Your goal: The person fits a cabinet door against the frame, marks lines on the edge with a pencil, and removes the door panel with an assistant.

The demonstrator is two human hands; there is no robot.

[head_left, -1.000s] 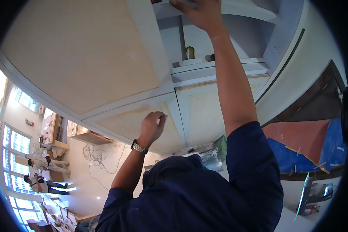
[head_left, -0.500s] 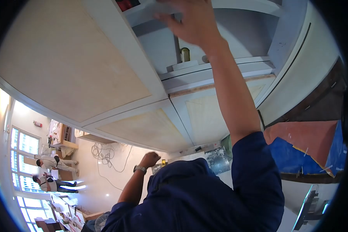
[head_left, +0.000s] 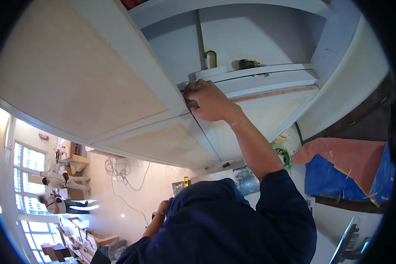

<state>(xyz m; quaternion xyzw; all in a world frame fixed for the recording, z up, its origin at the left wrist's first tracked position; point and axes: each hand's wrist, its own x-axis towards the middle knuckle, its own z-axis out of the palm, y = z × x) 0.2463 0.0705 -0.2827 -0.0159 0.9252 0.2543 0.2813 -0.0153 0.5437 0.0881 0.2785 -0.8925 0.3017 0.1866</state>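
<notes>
My right hand (head_left: 208,101) is at the corner where a large cabinet door (head_left: 88,75) meets the lower frame of an open compartment. Its fingers are curled and pinched around something greyish, too hidden to name. Just above it on the compartment's ledge stands a rounded olive-coloured object (head_left: 211,59). A screwdriver (head_left: 248,64) with a black and yellow handle lies to the right of that. Down at the left, my left hand (head_left: 162,207) is partly covered by my dark blue clothing, a watch on the wrist; its fingers are hidden.
Lower cabinet doors (head_left: 163,143) adjoin the compartment. Blue and reddish sheeting (head_left: 339,176) covers a surface at right. A coiled cable (head_left: 119,171) lies on the floor. Two people (head_left: 59,204) stand near windows at far left, beside cluttered tables. A yellow level-like tool (head_left: 186,181) is below the cabinet.
My right hand has come down from the top of the compartment to the door corner, uncovering the screwdriver. My left hand has dropped lower, partly behind my clothing.
</notes>
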